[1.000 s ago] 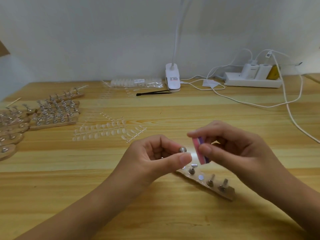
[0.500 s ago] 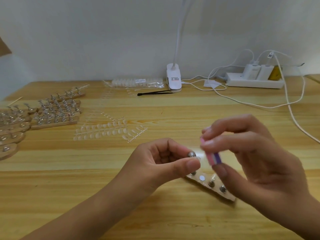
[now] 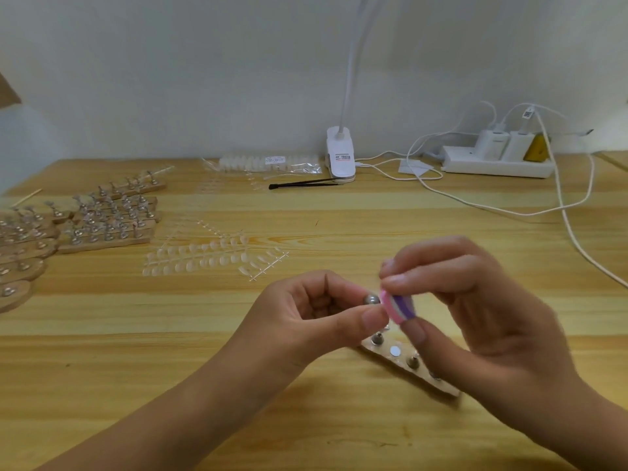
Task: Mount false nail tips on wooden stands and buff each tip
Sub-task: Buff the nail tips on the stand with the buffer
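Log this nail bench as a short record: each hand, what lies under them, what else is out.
Left hand: pinches a small silver metal peg with a round end
Right hand: pinches a pink, white and purple buffer block beside that end; contact unclear
Nail tip on peg: too blurred to tell
Under hands: flat wooden stand with upright metal pegs, on the wooden table
Left edge: rows of wooden peg stands
Centre: clear plastic nail tips on sprues
Back: black tweezers, white clip lamp, white power strip

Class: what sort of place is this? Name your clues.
Likely a home nail-craft workspace: wooden stands with metal pegs, sprues of clear false nail tips, and a clip lamp by a power strip.
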Demonstrator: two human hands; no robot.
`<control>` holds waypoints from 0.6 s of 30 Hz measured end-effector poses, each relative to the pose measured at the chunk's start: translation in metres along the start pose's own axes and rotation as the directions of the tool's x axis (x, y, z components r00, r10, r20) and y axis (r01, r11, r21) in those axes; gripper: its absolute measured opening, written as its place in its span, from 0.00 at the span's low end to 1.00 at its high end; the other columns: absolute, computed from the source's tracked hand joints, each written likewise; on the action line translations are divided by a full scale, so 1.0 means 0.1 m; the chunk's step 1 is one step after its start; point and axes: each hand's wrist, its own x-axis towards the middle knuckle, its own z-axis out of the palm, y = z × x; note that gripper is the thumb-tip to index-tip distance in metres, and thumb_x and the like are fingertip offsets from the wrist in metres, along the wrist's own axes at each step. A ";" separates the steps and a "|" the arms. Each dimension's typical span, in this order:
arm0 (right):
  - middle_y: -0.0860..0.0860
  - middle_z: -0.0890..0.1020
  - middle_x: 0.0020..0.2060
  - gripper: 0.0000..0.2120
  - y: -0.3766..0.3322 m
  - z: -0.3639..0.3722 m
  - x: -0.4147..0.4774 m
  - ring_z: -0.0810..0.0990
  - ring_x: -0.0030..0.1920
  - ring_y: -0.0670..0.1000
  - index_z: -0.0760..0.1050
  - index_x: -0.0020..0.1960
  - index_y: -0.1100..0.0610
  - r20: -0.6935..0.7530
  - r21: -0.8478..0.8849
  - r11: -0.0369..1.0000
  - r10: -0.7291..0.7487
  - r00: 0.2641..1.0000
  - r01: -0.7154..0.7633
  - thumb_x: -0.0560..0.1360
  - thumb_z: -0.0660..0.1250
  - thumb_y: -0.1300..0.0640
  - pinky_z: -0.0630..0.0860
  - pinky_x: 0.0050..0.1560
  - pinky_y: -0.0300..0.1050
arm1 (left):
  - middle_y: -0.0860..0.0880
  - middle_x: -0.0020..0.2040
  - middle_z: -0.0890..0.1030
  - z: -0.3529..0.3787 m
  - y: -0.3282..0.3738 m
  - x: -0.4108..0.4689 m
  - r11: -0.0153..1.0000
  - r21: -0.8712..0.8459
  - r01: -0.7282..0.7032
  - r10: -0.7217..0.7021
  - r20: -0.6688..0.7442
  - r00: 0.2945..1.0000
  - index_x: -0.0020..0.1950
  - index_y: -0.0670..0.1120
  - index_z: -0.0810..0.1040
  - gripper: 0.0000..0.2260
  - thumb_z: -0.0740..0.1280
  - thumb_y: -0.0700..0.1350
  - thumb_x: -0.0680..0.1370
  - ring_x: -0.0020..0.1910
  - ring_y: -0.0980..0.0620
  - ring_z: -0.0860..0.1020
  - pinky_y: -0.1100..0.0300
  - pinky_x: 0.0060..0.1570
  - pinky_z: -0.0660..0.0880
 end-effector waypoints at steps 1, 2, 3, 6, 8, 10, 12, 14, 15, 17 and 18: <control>0.54 0.78 0.51 0.10 -0.01 0.01 0.00 0.80 0.56 0.57 0.77 0.55 0.57 0.001 -0.005 1.000 0.029 1.000 -0.029 0.74 0.68 0.61 0.76 0.57 0.48 | 0.52 0.36 0.83 0.00 0.00 0.01 1.000 0.004 0.006 -0.006 -0.016 1.000 0.40 0.50 0.85 0.11 0.79 0.51 0.61 0.34 0.59 0.80 0.69 0.38 0.75; 0.53 0.78 0.52 0.10 -0.01 0.00 -0.01 0.80 0.56 0.56 0.78 0.55 0.56 -0.013 0.007 0.999 0.054 0.998 -0.054 0.74 0.68 0.61 0.76 0.58 0.46 | 0.52 0.36 0.83 0.00 -0.01 0.01 1.000 0.008 0.013 -0.013 -0.038 0.999 0.39 0.50 0.85 0.09 0.78 0.50 0.61 0.33 0.59 0.79 0.69 0.38 0.75; 0.53 0.78 0.52 0.09 -0.01 0.00 -0.01 0.79 0.57 0.56 0.78 0.55 0.56 -0.030 0.026 0.998 0.059 0.998 -0.058 0.74 0.68 0.60 0.75 0.59 0.45 | 0.51 0.36 0.83 -0.01 -0.02 0.01 1.000 0.009 0.019 -0.018 -0.057 0.998 0.39 0.50 0.85 0.09 0.77 0.51 0.61 0.33 0.59 0.79 0.69 0.38 0.75; 0.52 0.78 0.52 0.08 -0.01 0.01 -0.01 0.79 0.56 0.58 0.77 0.54 0.57 -0.010 -0.026 1.000 0.009 1.000 -0.009 0.75 0.67 0.59 0.75 0.57 0.50 | 0.51 0.36 0.83 -0.02 -0.01 0.02 1.000 0.006 0.006 -0.006 -0.042 0.999 0.39 0.51 0.85 0.12 0.80 0.52 0.60 0.34 0.59 0.79 0.68 0.38 0.75; 0.52 0.78 0.51 0.09 0.01 0.01 0.00 0.79 0.56 0.56 0.77 0.54 0.56 -0.012 -0.062 0.997 0.054 0.998 -0.055 0.74 0.68 0.60 0.76 0.58 0.50 | 0.51 0.36 0.83 -0.02 -0.02 0.01 1.000 0.016 0.009 -0.008 -0.051 0.999 0.39 0.51 0.85 0.10 0.79 0.51 0.61 0.34 0.59 0.80 0.69 0.38 0.76; 0.53 0.78 0.52 0.09 0.01 0.01 -0.01 0.79 0.56 0.55 0.77 0.55 0.57 -0.048 0.009 0.997 0.076 0.996 -0.076 0.74 0.68 0.60 0.76 0.59 0.47 | 0.51 0.37 0.84 -0.02 -0.02 0.01 1.000 0.015 0.013 -0.012 -0.066 0.998 0.39 0.51 0.85 0.10 0.78 0.51 0.61 0.34 0.59 0.80 0.68 0.38 0.76; 0.53 0.78 0.52 0.08 0.00 0.02 -0.01 0.79 0.56 0.57 0.77 0.55 0.57 -0.029 -0.003 1.000 0.020 0.999 -0.020 0.76 0.68 0.58 0.76 0.57 0.46 | 0.51 0.36 0.83 -0.02 -0.01 0.01 1.000 0.015 0.002 -0.001 -0.053 0.999 0.39 0.51 0.85 0.10 0.79 0.52 0.61 0.33 0.59 0.79 0.68 0.37 0.76; 0.49 0.79 0.49 0.09 0.03 0.01 0.00 0.80 0.54 0.55 0.77 0.54 0.56 -0.023 -0.110 0.992 0.053 0.998 -0.055 0.75 0.69 0.56 0.78 0.55 0.50 | 0.51 0.36 0.83 -0.02 -0.01 0.02 1.000 0.023 0.007 -0.006 -0.061 0.998 0.39 0.51 0.85 0.09 0.78 0.51 0.61 0.33 0.59 0.79 0.68 0.37 0.75; 0.48 0.80 0.48 0.09 0.06 -0.01 0.00 0.81 0.52 0.54 0.77 0.53 0.55 -0.060 -0.135 0.984 0.111 0.992 -0.118 0.73 0.69 0.55 0.79 0.54 0.50 | 0.51 0.36 0.83 -0.02 -0.01 0.01 1.000 0.023 0.010 -0.008 -0.068 0.998 0.38 0.51 0.85 0.10 0.78 0.52 0.60 0.33 0.59 0.79 0.68 0.37 0.75; 0.49 0.82 0.46 0.10 0.08 -0.07 0.05 0.82 0.48 0.51 0.77 0.51 0.51 -0.153 -0.094 0.973 0.195 0.969 -0.211 0.71 0.69 0.51 0.80 0.50 0.46 | 0.51 0.38 0.84 -0.03 0.00 0.01 1.000 0.016 -0.003 0.004 -0.055 0.998 0.39 0.52 0.85 0.15 0.81 0.56 0.57 0.34 0.59 0.79 0.69 0.38 0.75; 0.49 0.83 0.45 0.09 0.07 -0.11 0.08 0.83 0.45 0.50 0.76 0.51 0.49 -0.185 -0.032 0.975 0.209 0.960 -0.218 0.70 0.70 0.51 0.80 0.47 0.42 | 0.51 0.38 0.84 -0.03 0.00 0.00 1.000 0.014 -0.006 0.007 -0.048 0.999 0.40 0.52 0.85 0.17 0.81 0.58 0.57 0.35 0.59 0.80 0.69 0.39 0.76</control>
